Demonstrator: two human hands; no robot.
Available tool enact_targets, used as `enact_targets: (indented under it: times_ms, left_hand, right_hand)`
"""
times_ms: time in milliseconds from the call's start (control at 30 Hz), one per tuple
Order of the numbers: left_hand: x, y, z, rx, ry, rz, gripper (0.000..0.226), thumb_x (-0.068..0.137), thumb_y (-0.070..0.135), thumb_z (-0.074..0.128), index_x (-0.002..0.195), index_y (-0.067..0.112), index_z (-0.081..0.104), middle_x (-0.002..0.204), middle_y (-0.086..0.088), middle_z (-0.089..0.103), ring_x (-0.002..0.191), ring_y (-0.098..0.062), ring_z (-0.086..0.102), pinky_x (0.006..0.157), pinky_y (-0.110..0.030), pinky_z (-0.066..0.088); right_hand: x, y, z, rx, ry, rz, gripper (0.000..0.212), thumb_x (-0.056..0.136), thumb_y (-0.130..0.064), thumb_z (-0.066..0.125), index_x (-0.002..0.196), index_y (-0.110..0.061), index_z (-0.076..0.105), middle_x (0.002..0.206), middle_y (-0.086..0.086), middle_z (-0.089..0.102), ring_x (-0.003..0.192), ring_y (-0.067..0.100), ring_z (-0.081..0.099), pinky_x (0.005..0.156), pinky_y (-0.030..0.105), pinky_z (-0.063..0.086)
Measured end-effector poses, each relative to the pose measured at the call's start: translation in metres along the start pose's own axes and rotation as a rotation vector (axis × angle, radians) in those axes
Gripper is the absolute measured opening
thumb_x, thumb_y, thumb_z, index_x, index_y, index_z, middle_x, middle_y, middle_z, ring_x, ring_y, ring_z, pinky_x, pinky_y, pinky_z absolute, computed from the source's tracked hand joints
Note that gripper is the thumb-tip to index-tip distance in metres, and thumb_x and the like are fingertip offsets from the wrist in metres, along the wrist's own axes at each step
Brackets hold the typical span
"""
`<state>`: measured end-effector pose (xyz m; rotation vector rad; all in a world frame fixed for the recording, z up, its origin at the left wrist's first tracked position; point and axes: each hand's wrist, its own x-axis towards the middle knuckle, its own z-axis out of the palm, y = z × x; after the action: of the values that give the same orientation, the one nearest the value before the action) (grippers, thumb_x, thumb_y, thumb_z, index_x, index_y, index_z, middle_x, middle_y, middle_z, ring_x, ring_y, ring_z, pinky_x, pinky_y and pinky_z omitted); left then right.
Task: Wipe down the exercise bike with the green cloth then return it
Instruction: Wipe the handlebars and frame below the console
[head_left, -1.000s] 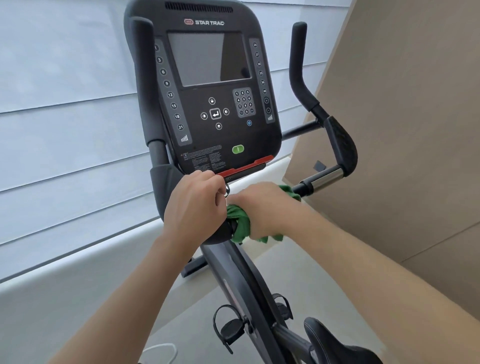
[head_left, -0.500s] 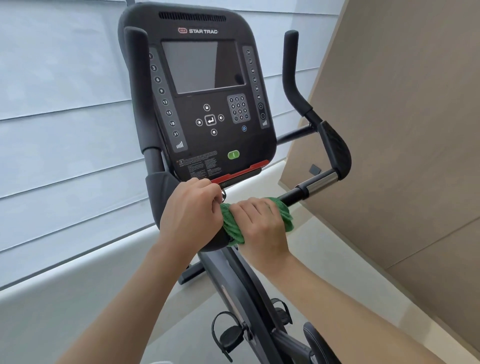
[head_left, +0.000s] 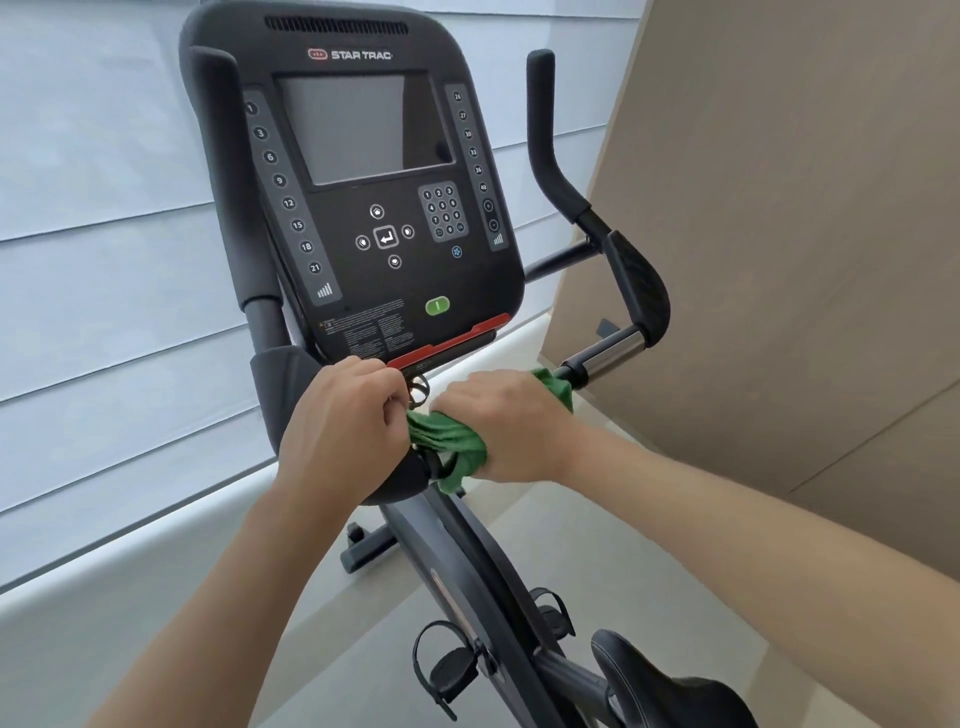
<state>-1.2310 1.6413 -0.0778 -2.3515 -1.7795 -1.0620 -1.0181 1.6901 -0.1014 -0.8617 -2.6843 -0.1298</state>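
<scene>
A crumpled green cloth (head_left: 451, 441) is bunched around the black handlebar (head_left: 613, 353) of an exercise bike (head_left: 467, 561), just below the console (head_left: 363, 197), with one corner poking out past the knuckles toward the bar's chrome section (head_left: 618, 347) and another fold hanging down beneath the bar. The right hand (head_left: 511, 423) wraps over the cloth, its fingers (head_left: 467, 395) curled round it and the bar beneath, gripping both. The left hand (head_left: 337, 431) sits just beside it on the padded black centre of the handlebar, fingers (head_left: 371, 384) curled closed over the top of the pad, knuckles almost touching the cloth; a small metal ring shows between the two hands. The console carries a dark screen (head_left: 358, 127), a number keypad (head_left: 441, 210), columns of numbered buttons down each side, a green start button (head_left: 437, 305) and a red strip (head_left: 449, 340) along its lower edge, with the maker's name printed at the top. Two upright black grips rise on either side. Below, the frame slopes down to pedals with straps (head_left: 447, 667) and the front of a black saddle (head_left: 670, 686). The bike stands on a pale floor (head_left: 519, 519) beside a low white ledge (head_left: 156, 571), with pale horizontal blinds (head_left: 104, 208) behind and a tan wood-toned wall panel (head_left: 805, 208) on the right.
</scene>
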Motion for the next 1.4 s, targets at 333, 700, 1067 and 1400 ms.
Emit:
enact_targets:
  times_ms: [333,700,1067,1400]
  left_hand:
    - [0.002,0.002,0.009,0.144,-0.047,0.041,0.027,0.084,0.0,0.06,0.065,0.016,0.069,0.062,0.005,0.063,0.063,-0.022,0.049,0.064,-0.036,0.041]
    - [0.013,0.053,0.044,0.049,-0.255,-0.081,0.02,0.099,0.038,0.048,0.097,0.032,0.067,0.086,0.011,0.069,0.074,-0.013,0.062,0.06,-0.032,0.052]
    - [0.038,0.057,0.081,0.173,-0.619,-0.086,0.019,0.087,0.04,0.061,0.097,0.026,0.054,0.081,0.007,0.061,0.068,-0.013,0.06,0.054,-0.029,0.048]
    - [0.031,0.059,0.078,0.244,-0.581,-0.061,0.018,0.088,0.04,0.056,0.097,0.024,0.053,0.081,0.007,0.06,0.069,-0.016,0.062,0.063,-0.035,0.06]
  right_hand:
    - [-0.013,0.077,-0.034,-0.167,-0.319,0.195,0.021,0.073,-0.033,0.071,0.076,-0.03,0.05,0.065,-0.017,0.054,0.059,0.014,0.056,0.053,0.023,0.03]
    - [-0.036,0.056,0.001,-0.283,0.189,0.283,0.015,0.08,-0.02,0.071,0.08,-0.019,0.056,0.073,0.001,0.059,0.063,0.025,0.053,0.06,0.032,0.033]
    - [0.005,0.088,-0.036,-0.115,-0.561,0.19,0.027,0.066,-0.034,0.074,0.067,-0.031,0.048,0.059,-0.014,0.055,0.056,0.006,0.052,0.051,0.023,0.037]
    - [-0.052,0.066,0.038,-0.229,0.459,0.355,0.008,0.092,-0.02,0.065,0.098,-0.017,0.063,0.091,0.003,0.065,0.085,0.024,0.055,0.08,0.04,0.048]
